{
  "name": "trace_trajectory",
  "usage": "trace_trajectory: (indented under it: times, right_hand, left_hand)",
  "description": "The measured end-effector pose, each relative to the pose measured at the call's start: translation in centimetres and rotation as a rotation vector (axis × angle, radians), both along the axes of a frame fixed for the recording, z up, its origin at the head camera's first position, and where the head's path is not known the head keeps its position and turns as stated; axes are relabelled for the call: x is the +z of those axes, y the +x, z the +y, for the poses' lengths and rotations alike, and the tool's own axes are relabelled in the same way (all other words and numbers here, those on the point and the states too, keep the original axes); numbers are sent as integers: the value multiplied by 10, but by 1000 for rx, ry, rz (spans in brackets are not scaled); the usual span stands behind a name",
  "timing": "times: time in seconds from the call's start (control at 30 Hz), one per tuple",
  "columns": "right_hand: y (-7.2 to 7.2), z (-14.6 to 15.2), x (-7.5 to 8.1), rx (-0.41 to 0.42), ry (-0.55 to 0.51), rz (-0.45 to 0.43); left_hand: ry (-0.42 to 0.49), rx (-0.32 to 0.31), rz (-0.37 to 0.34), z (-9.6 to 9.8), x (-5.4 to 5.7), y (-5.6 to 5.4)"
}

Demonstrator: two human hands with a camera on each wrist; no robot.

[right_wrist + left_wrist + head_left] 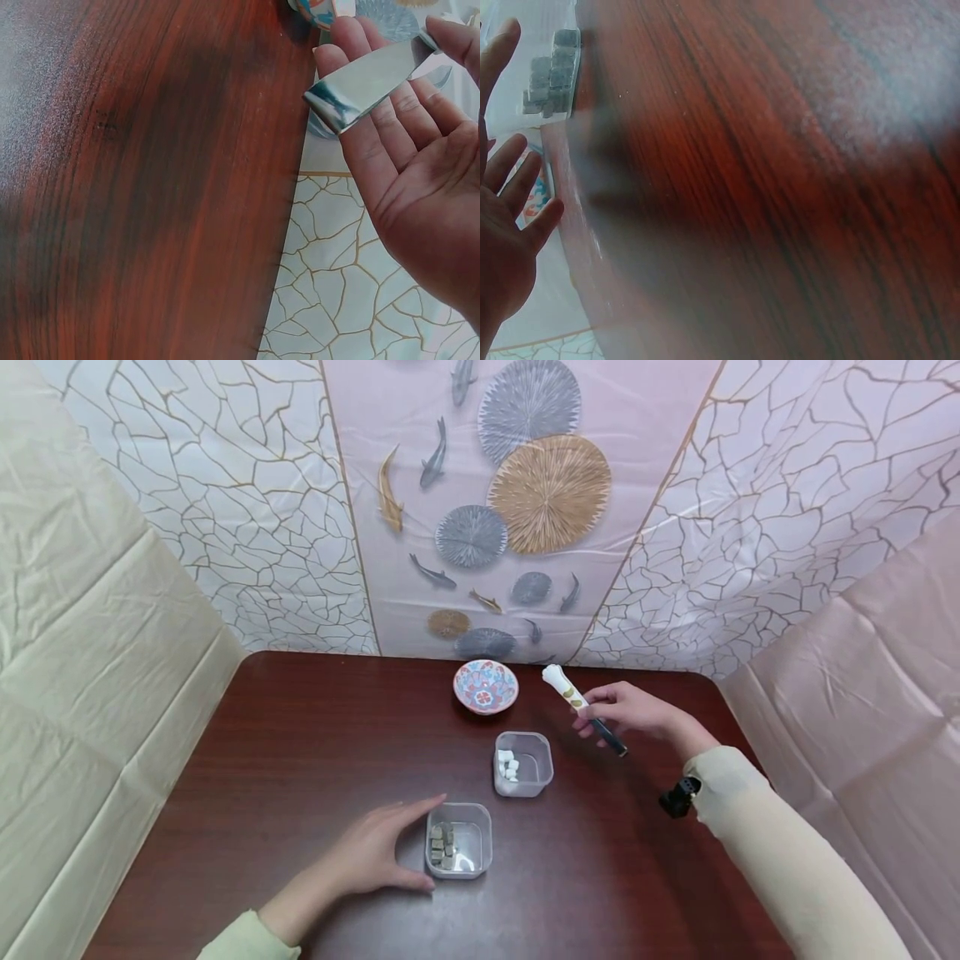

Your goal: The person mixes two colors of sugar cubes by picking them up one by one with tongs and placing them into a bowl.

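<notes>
- One pair of tongs, its broad end white with gold patches and its narrow end dark, is held above the right part of the tabletop.
- Of the two hands, the right hand grips the tongs between thumb and fingers; the right wrist view shows bent, shiny metal lying across the fingers.
- The left hand is spread open, thumb and fingers curving around the left side of the near container; whether they touch it, I cannot tell.
- Grey-brown cubes sit in that clear container, gathered at its left.
- Behind it and slightly right stands a far container, with white pieces along its left side.
- Farther back is a patterned dish in red, blue and white.
- Beyond the tabletop hangs a backdrop with fish, discs and gold crackle lines.
</notes>
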State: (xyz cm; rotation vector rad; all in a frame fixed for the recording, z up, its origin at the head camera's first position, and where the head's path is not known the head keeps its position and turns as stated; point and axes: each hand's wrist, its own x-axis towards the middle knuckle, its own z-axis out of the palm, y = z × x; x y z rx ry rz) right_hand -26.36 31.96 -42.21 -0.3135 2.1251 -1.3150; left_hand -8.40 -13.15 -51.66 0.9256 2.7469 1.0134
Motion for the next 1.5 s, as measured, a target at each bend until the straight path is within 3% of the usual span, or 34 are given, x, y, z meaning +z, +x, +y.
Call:
trace_trajectory:
  times: [0.53, 0.83, 1.17, 1.5]
  right_hand:
    - [19, -10, 25, 110, 88, 0]
    - [31, -32, 37, 237, 152, 91]
    - [47, -58, 47, 384, 218, 292]
    - [64, -86, 52, 498, 325, 569]
  left_hand:
    - [7, 23, 2, 2, -4, 1]
    - [26, 27, 22, 4, -5, 2]
    - [30, 19, 47, 6, -7, 1]
    - [51, 38, 57, 7, -8, 1]
